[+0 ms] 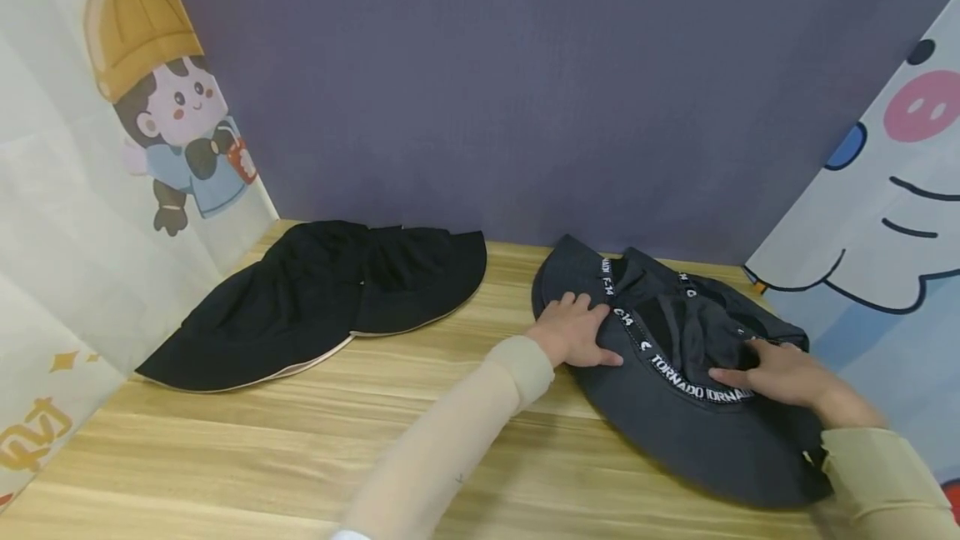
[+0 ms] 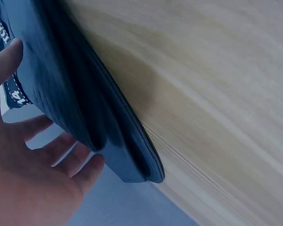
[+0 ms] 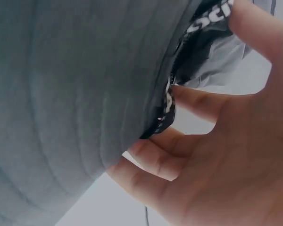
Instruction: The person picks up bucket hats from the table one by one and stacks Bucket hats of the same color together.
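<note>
A dark grey bucket hat (image 1: 637, 415) lies at the right on the wooden table, its crown collapsed and its inner band showing white "TORNADO" lettering. My left hand (image 1: 573, 332) rests on its left side, thumb spread away from the fingers. In the left wrist view, that hand's fingertips (image 2: 92, 165) touch the hat's edge. Over the hat's right side lies my right hand (image 1: 787, 373), its thumb on the lettered band. The right wrist view shows the right fingers (image 3: 151, 181) loosely bent against the band and brim edge, some tips hidden.
A black hat (image 1: 300, 307) with a light-edged brim lies flattened at the left of the wooden table (image 1: 300, 457). Behind the table rises a dark grey-blue panel (image 1: 480, 90). White sheets with cartoon prints border the left and right sides.
</note>
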Demonstrator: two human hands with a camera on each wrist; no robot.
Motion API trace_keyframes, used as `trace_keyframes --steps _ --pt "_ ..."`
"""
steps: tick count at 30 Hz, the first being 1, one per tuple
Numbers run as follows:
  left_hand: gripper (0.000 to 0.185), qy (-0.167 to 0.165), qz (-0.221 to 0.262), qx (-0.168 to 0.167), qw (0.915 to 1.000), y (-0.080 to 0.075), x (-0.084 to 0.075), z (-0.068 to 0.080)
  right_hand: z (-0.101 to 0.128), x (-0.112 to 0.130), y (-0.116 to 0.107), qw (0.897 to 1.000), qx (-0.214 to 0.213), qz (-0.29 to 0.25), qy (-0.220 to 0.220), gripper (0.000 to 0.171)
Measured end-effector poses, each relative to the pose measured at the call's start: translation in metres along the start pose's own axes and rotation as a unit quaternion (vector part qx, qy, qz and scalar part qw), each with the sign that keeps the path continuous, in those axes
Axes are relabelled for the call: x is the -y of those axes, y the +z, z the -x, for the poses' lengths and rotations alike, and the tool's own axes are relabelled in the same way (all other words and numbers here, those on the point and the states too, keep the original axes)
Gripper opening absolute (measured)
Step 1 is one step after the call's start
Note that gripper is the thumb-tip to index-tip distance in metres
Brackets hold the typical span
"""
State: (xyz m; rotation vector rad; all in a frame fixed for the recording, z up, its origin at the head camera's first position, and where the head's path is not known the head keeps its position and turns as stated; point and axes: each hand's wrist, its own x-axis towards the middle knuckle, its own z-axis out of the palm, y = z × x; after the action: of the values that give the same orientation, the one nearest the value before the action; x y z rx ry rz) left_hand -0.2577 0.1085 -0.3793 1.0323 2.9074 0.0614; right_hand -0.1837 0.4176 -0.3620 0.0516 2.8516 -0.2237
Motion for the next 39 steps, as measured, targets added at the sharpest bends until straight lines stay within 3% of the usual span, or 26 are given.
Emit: trace_keyframes --steps 10,21,29,39 --pt "0.077 0.002 0.035 -0.009 0.9993 0.001 0.009 0.003 0.001 0.025 0.002 0.998 -0.038 -0.02 -0.052 0.102" --pt "0.075 0.009 0.113 0.011 0.9935 0.0 0.021 0.01 0.004 0.045 0.001 0.996 -0.072 -0.005 -0.056 0.103" --pt "0.076 0.015 0.164 0.027 0.9861 -0.004 0.042 0.02 0.003 0.068 0.005 0.995 -0.076 -0.02 -0.061 0.106" --pt "0.075 0.007 0.195 0.022 0.9805 -0.008 0.07 0.037 -0.004 0.087 0.012 0.989 -0.087 -0.06 -0.102 0.099"
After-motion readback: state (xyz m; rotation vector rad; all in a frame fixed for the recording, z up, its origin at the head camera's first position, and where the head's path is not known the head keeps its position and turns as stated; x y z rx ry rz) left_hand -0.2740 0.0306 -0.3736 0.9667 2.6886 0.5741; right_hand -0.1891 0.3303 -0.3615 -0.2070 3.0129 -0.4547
